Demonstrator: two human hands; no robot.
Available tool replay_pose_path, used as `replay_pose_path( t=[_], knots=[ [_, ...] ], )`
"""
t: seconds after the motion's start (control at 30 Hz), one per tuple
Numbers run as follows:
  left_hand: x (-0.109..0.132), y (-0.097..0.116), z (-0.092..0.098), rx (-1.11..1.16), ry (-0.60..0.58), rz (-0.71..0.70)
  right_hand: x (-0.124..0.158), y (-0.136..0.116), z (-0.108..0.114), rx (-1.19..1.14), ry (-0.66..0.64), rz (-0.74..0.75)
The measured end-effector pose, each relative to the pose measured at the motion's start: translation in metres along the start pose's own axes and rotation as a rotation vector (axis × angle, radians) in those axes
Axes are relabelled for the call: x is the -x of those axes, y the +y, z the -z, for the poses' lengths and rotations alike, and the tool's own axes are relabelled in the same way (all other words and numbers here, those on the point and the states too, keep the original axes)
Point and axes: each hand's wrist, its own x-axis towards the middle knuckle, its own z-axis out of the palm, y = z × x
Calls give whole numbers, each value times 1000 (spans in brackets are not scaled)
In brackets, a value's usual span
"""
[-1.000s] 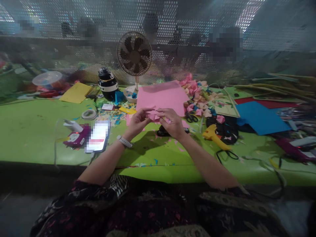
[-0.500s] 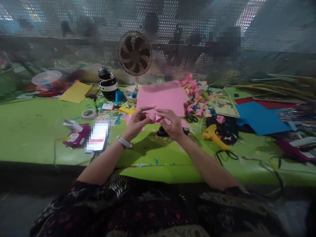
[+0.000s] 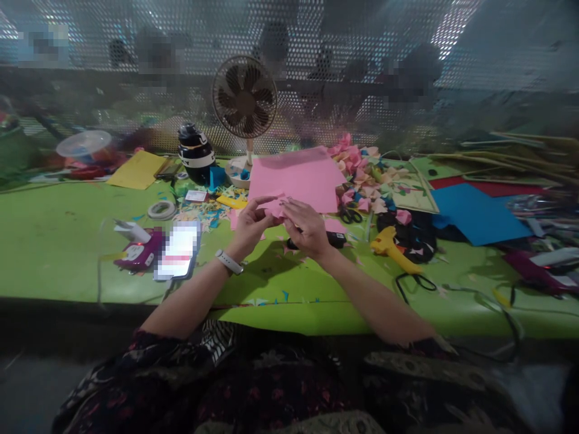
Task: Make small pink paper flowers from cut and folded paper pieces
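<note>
My left hand (image 3: 249, 226) and my right hand (image 3: 306, 228) meet above the green table (image 3: 63, 241), both pinched on a small folded pink paper piece (image 3: 275, 207). The left wrist carries a white watch (image 3: 228, 261). A large pink paper sheet (image 3: 296, 176) lies just behind the hands. A dark small object (image 3: 337, 239) sits on the table under my right hand, partly hidden.
A phone (image 3: 178, 250) and a purple device (image 3: 138, 253) lie to the left. A desk fan (image 3: 245, 99), a dark jar (image 3: 196, 154), yellow paper (image 3: 136, 169) and tape (image 3: 161, 210) stand behind. Right: folded paper flowers (image 3: 362, 175), scissors (image 3: 349, 214), a yellow glue gun (image 3: 391, 246), blue paper (image 3: 477, 215).
Both hands have shifted slightly left and closer together, and the fingers have reworked their pinch on the pink paper piece. The rest of the table looks the same.
</note>
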Motion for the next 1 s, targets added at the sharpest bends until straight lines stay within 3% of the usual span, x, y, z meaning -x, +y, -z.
replay_pose_path(
  t=[0.2,0.37,0.5,0.73,1.0],
  knots=[
    [2,2,-3,60,58,88,3,-3,-3,216,-139,34],
    [0,3,-2,107,128,166,6,-2,-11,237,-168,24],
    [-4,-2,3,168,129,190,5,4,-11,38,-169,-74],
    [-1,-1,-2,64,12,50,-4,-5,6,-355,46,-462],
    [2,7,-5,28,-59,43,-6,-9,7,-549,-1,-456]
  ],
)
